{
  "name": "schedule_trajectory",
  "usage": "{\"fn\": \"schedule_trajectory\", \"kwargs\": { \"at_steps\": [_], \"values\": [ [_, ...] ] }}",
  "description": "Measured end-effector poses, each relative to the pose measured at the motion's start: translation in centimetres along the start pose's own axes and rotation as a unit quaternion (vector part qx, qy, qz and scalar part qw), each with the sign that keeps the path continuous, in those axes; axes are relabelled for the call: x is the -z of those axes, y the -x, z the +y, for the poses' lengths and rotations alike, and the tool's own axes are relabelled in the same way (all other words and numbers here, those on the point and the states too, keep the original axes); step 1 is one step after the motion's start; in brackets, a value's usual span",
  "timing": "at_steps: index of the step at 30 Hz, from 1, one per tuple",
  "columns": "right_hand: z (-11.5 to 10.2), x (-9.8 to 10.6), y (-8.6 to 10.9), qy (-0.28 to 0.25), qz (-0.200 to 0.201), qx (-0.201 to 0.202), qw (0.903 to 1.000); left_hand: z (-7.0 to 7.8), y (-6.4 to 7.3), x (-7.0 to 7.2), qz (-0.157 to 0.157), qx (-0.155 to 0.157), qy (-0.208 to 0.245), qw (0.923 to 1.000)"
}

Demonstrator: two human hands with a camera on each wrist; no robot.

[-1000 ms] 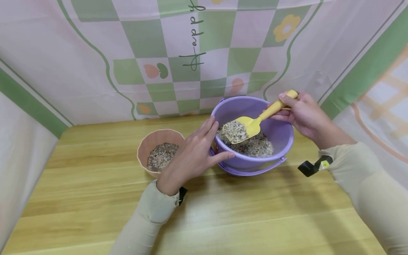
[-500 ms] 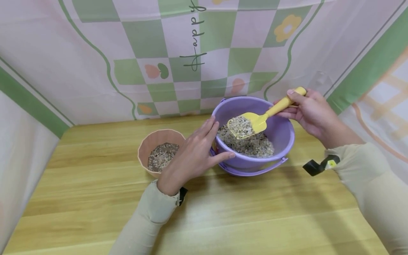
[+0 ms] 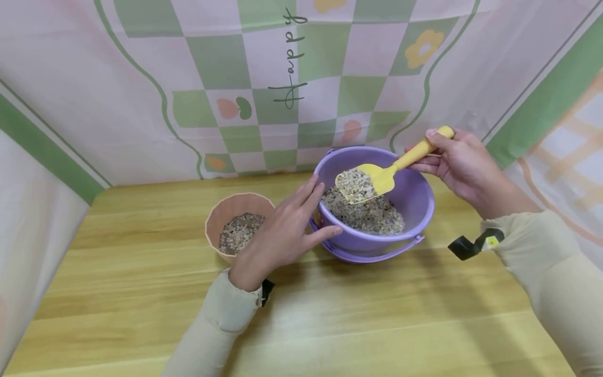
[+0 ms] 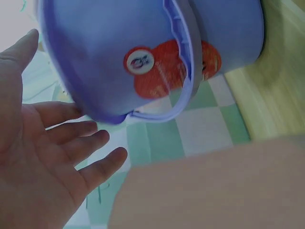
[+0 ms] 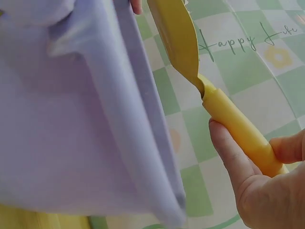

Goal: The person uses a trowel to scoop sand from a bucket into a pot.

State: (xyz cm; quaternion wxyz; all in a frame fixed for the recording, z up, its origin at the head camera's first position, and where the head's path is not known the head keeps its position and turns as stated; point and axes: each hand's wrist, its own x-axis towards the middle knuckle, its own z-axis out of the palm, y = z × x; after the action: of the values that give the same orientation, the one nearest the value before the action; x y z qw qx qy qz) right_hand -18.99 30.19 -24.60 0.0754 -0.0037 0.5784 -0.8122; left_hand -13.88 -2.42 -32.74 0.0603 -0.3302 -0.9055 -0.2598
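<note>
My right hand (image 3: 464, 162) grips the handle of a yellow toy shovel (image 3: 416, 155), thumb on top. The blade carries a heap of small mixed gravel (image 3: 355, 186) and is held over the mouth of a purple bucket (image 3: 372, 243). More gravel of the same kind (image 3: 377, 217) lies at the bottom of the bucket. In the right wrist view the shovel (image 5: 243, 129) shows from below, above the rim. My left hand (image 3: 287, 225), fingers extended, rests at the bucket's left rim; the left wrist view shows its palm (image 4: 43, 157) facing the bucket wall (image 4: 105, 52).
A peach-coloured faceted bowl (image 3: 214, 220), partly hidden behind my left forearm, stands left of the bucket with gravel in it. The bucket's handle (image 3: 377, 258) hangs down at the front. A checked green and white cloth (image 3: 226, 57) hangs behind the wooden table (image 3: 141, 293).
My right hand has moved slightly right and up with the loaded shovel, then holds nearly still. The left hand stays at the bucket's rim.
</note>
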Motion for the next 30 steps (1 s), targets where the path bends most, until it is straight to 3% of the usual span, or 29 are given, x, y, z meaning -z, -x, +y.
{"fn": "schedule_trajectory", "kwargs": {
  "at_steps": [8,15,23,25,27,30],
  "values": [
    [0.0,-1.5,-0.4,0.011,-0.013,-0.004,0.9998,-1.6,2.0,2.0,0.031,-0.01,-0.003,0.9995],
    [0.0,-2.8,-0.7,-0.001,-0.033,-0.008,0.9994,-3.2,3.7,3.6,0.038,-0.008,0.011,0.9992],
    [0.0,-4.8,-1.1,0.001,-0.029,-0.019,0.9994,-5.1,4.7,4.0,0.102,-0.025,-0.018,0.9943],
    [0.2,-5.4,-1.3,0.007,-0.026,-0.02,0.9994,-5.6,5.2,4.1,0.088,0.004,-0.009,0.996],
    [0.3,-6.0,-1.4,0.019,-0.021,-0.02,0.9994,-6.2,5.9,4.3,0.057,0.053,0.005,0.997],
    [0.7,-7.3,-1.5,0.036,-0.011,-0.016,0.9992,-7.1,6.9,5.0,0.002,0.128,0.02,0.9915]
  ]
}}
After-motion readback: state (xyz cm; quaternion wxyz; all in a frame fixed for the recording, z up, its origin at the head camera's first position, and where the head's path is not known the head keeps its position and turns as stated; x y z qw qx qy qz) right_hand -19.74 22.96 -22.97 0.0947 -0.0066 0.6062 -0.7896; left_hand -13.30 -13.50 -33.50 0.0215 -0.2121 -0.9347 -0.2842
